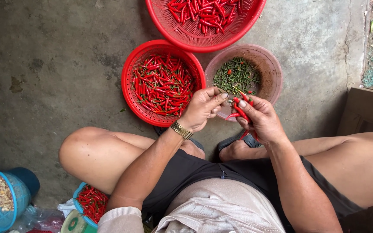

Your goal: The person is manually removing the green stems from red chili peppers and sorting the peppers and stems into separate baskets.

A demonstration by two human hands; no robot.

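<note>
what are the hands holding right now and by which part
The right hand holds a bunch of red chillies, its grip around their middles. The left hand pinches a stem end at the bunch's top with its fingertips.

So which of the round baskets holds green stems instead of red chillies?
The pinkish bowl just beyond the hands; both red baskets hold chillies.
</note>
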